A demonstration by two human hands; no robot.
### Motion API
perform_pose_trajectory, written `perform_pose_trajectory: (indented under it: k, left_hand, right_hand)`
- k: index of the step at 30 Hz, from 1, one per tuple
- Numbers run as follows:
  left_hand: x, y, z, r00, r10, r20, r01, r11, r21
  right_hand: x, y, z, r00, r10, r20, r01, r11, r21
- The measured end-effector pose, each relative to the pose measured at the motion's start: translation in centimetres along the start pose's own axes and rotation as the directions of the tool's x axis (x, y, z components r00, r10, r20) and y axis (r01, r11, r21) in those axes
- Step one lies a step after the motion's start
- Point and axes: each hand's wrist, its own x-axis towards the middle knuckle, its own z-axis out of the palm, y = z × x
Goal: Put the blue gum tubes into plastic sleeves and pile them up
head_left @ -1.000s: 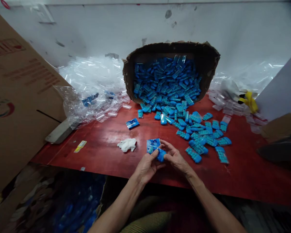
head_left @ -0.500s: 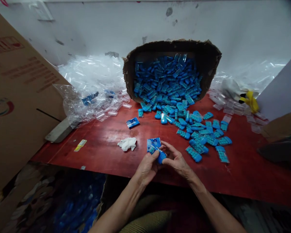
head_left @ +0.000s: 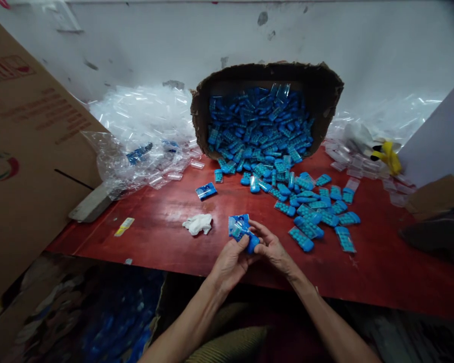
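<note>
Both my hands meet over the near edge of a red table [head_left: 166,237]. My left hand [head_left: 229,262] and my right hand [head_left: 274,248] pinch one small blue plastic piece [head_left: 250,242] between their fingertips, with a small clear bag [head_left: 237,228] partly over its far end. A blue printed card [head_left: 239,220] lies just beyond the fingers. A tipped cardboard box [head_left: 325,96] at the back spills many like blue pieces [head_left: 310,212] across the table to the right of my hands.
A heap of clear plastic bags [head_left: 144,126] lies at the back left. A large cardboard carton [head_left: 30,151] leans on the left. A crumpled white tissue [head_left: 199,224] and a loose blue card [head_left: 206,190] lie left of my hands. More clear bags [head_left: 363,164] and a yellow object [head_left: 391,156] sit at the right.
My hands have stayed in place; the fingers have worked the clear bag a little further along the blue piece.
</note>
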Motion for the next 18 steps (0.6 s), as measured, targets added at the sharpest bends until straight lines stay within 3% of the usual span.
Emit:
perform_pose_trajectory:
  k: [3,8,10,13,15,18]
  left_hand:
    - [-0.1,-0.1,-0.2,0.999,-0.029,0.024,0.031,0.998,-0.062]
    - [-0.2,-0.7,-0.3,1.000,0.008,0.018,-0.007,0.997,-0.071]
    - [-0.7,-0.1,-0.6,1.000,0.011,-0.001,-0.011,0.999,-0.049]
    - [-2.5,2.3,-2.3,0.991,0.069,-0.113,-0.083,0.989,-0.126]
    - [-4.5,4.8,-4.5,0.951,0.199,-0.238,-0.250,0.946,-0.206]
    - [-7.7,8.1,-8.5,0.787,0.454,-0.417,-0.581,0.773,-0.255]
  right_hand:
    - [0.0,-0.2,-0.2,0.998,0.026,0.061,-0.028,0.999,0.023]
    - [0.1,0.3,0.3,0.998,0.034,0.047,-0.037,0.997,0.075]
    - [0.1,0.4,0.6,0.994,0.057,0.097,-0.058,0.998,0.003]
    - [0.6,0.1,0.5,0.992,0.061,0.107,-0.030,0.962,-0.270]
    - [1.4,-0.3,0.1,0.999,-0.036,0.033,0.048,0.878,-0.475]
    - [3.5,-0.6,-0.7,0.976,-0.218,-0.009,0.141,0.659,-0.739]
